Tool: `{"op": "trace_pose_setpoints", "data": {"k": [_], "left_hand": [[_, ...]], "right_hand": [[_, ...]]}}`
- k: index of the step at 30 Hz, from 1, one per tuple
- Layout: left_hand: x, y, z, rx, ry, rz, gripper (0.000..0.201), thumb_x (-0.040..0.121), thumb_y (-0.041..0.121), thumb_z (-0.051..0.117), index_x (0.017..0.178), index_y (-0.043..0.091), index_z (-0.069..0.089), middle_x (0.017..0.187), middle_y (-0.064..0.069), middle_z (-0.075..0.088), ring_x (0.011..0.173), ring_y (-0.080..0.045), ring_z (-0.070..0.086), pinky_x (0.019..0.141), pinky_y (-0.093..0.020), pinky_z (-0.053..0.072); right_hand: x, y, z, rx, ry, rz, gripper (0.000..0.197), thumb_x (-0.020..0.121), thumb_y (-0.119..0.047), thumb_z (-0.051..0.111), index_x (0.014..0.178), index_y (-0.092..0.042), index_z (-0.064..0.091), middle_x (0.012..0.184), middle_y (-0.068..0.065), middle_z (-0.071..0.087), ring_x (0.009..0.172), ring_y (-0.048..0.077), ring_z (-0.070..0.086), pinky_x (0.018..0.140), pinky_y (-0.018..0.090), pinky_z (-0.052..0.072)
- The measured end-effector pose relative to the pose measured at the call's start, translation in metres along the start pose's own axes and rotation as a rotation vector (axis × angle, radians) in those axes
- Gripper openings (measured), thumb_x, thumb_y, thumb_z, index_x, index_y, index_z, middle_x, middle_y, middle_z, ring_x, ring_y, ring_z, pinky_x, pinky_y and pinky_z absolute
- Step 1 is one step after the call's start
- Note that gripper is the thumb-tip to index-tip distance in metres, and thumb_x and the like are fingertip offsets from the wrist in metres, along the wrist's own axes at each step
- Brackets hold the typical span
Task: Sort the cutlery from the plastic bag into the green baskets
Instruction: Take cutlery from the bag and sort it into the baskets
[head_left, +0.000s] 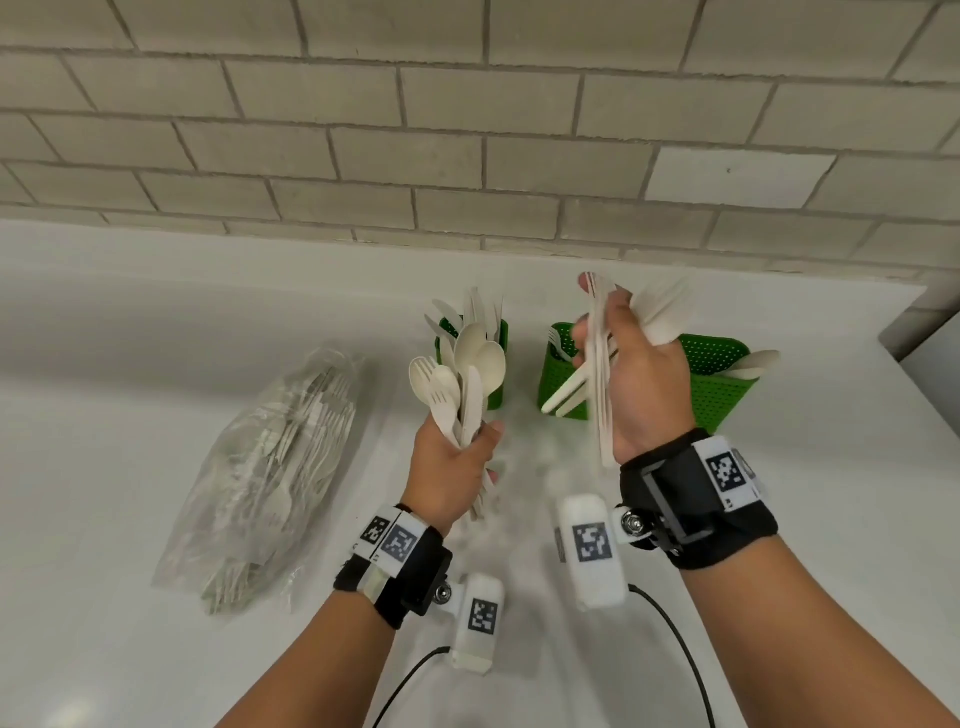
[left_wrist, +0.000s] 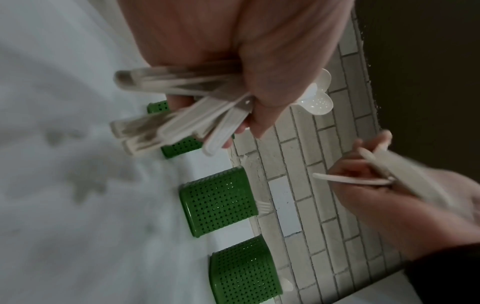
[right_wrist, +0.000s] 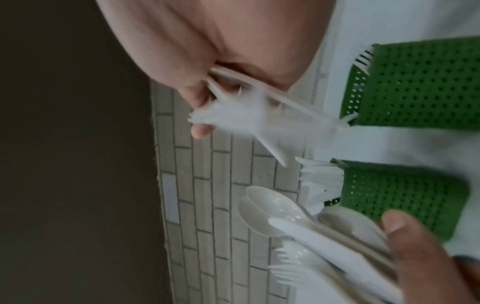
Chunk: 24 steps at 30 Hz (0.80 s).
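Nearest the person, the left hand (head_left: 451, 470) is closed round the handles of a mixed bunch of cutlery (head_left: 460, 379), with spoon bowls, fork tines and a knife blade fanning upward, while the right hand (head_left: 636, 374) pinches a smaller, motion-blurred sheaf (head_left: 602, 374) of what look like knives and forks, though the blur leaves the exact mix unclear. These pieces are pale, thin plastic: very light, fairly stiff yet springy, smooth enough to slide against each other, so I judge a loose bundle will splay or shed a piece unless it is held low on the handles, where the flat shafts stack best. To the left on the white bench (head_left: 130, 364) lies the clear plastic bag (head_left: 270, 467), limp and crinkly, with more cutlery inside; it would likely drag along if a piece is pulled out one-handed. Farther off stand the green baskets: one (head_left: 496, 358) already bristling with utensils, one (head_left: 563, 374) behind the right hand, and a third (head_left: 727, 379) with spoons leaning out. They are light, perforated and probably easy to tip. The tiled wall (head_left: 467, 130) rises close behind them, and the bench edge falls away at the far right, leaving the open room in front.
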<state>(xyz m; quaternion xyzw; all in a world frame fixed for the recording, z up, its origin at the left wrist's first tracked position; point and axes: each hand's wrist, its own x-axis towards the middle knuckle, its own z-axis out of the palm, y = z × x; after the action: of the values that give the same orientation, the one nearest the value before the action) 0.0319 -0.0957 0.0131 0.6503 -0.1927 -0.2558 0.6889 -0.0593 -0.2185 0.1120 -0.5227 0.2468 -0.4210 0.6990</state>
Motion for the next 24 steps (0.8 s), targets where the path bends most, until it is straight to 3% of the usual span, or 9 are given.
{"op": "trace_pose_setpoints", "data": {"k": [3, 6, 8, 11, 13, 15, 17, 21, 24], "left_hand": [[0.001, 0.003, 0.0, -0.065, 0.03, -0.006, 0.024, 0.09, 0.006, 0.067, 0.112, 0.001, 0.057, 0.076, -0.004, 0.054, 0.055, -0.004, 0.052, 0.05, -0.026, 0.052], [0.002, 0.02, 0.001, -0.122, 0.047, 0.025, 0.012, 0.089, 0.007, 0.068, 0.099, 0.008, 0.062, 0.068, -0.004, 0.052, 0.051, -0.01, 0.05, 0.048, -0.029, 0.049], [0.003, 0.032, 0.002, -0.167, 0.005, 0.086, 0.013, 0.089, 0.008, 0.069, 0.086, 0.02, 0.066, 0.061, -0.002, 0.053, 0.052, -0.016, 0.049, 0.05, -0.031, 0.047], [0.003, 0.043, 0.003, -0.179, -0.093, 0.15, 0.022, 0.087, 0.009, 0.072, 0.078, 0.029, 0.07, 0.061, 0.004, 0.057, 0.056, -0.017, 0.047, 0.052, -0.03, 0.043], [0.0, 0.045, 0.005, -0.183, -0.132, 0.155, 0.014, 0.084, 0.007, 0.074, 0.087, 0.019, 0.067, 0.062, 0.006, 0.057, 0.055, -0.013, 0.05, 0.052, -0.028, 0.042], [-0.005, 0.044, 0.005, -0.216, -0.155, 0.153, 0.017, 0.082, 0.0, 0.073, 0.093, 0.011, 0.064, 0.063, 0.007, 0.061, 0.054, -0.01, 0.054, 0.05, -0.024, 0.043], [-0.007, 0.043, 0.005, -0.211, -0.179, 0.155, 0.021, 0.078, -0.004, 0.074, 0.093, 0.006, 0.065, 0.067, 0.001, 0.065, 0.057, -0.012, 0.06, 0.049, -0.021, 0.045], [-0.006, 0.04, 0.007, -0.122, -0.167, 0.151, 0.018, 0.076, -0.008, 0.075, 0.09, 0.001, 0.067, 0.066, 0.001, 0.068, 0.055, -0.008, 0.061, 0.051, -0.016, 0.045], [-0.007, 0.039, 0.009, -0.157, -0.164, 0.139, 0.022, 0.078, -0.01, 0.073, 0.096, -0.002, 0.065, 0.068, -0.001, 0.066, 0.057, -0.009, 0.06, 0.052, -0.017, 0.046]], "right_hand": [[0.0, 0.008, -0.008, 0.108, -0.023, 0.166, 0.038, 0.104, -0.037, 0.039, 0.104, -0.013, 0.068, 0.052, -0.003, 0.045, 0.048, 0.013, 0.045, 0.051, 0.027, 0.044], [-0.012, 0.028, -0.015, -0.094, -0.187, 0.234, 0.045, 0.09, -0.054, 0.051, 0.103, -0.014, 0.068, 0.054, -0.002, 0.038, 0.042, 0.011, 0.034, 0.04, 0.023, 0.029], [-0.021, 0.037, -0.016, -0.304, -0.303, 0.191, 0.032, 0.08, -0.043, 0.07, 0.097, -0.016, 0.068, 0.054, -0.004, 0.043, 0.044, 0.009, 0.037, 0.042, 0.022, 0.033], [-0.027, 0.045, -0.019, -0.497, -0.437, 0.083, 0.032, 0.071, -0.014, 0.086, 0.092, -0.004, 0.064, 0.06, 0.0, 0.045, 0.055, 0.011, 0.041, 0.056, 0.023, 0.038], [-0.028, 0.045, -0.018, -0.539, -0.475, 0.025, 0.03, 0.069, -0.009, 0.087, 0.076, -0.014, 0.058, 0.06, -0.001, 0.043, 0.056, 0.011, 0.041, 0.056, 0.025, 0.037], [-0.027, 0.046, -0.019, -0.567, -0.522, -0.002, 0.034, 0.067, -0.011, 0.088, 0.078, -0.023, 0.058, 0.062, -0.001, 0.044, 0.057, 0.012, 0.041, 0.057, 0.027, 0.038], [-0.026, 0.047, -0.02, -0.573, -0.57, -0.003, 0.036, 0.066, -0.011, 0.088, 0.088, -0.022, 0.062, 0.062, -0.005, 0.049, 0.058, 0.009, 0.043, 0.058, 0.025, 0.04], [-0.027, 0.055, -0.024, -0.693, -0.651, 0.082, 0.038, 0.065, -0.009, 0.088, 0.077, -0.024, 0.055, 0.056, -0.011, 0.052, 0.051, 0.006, 0.048, 0.052, 0.027, 0.045], [-0.028, 0.064, -0.026, -0.701, -0.641, 0.089, 0.033, 0.071, -0.007, 0.084, 0.092, -0.018, 0.061, 0.055, -0.02, 0.057, 0.049, 0.003, 0.053, 0.049, 0.029, 0.049]]}}
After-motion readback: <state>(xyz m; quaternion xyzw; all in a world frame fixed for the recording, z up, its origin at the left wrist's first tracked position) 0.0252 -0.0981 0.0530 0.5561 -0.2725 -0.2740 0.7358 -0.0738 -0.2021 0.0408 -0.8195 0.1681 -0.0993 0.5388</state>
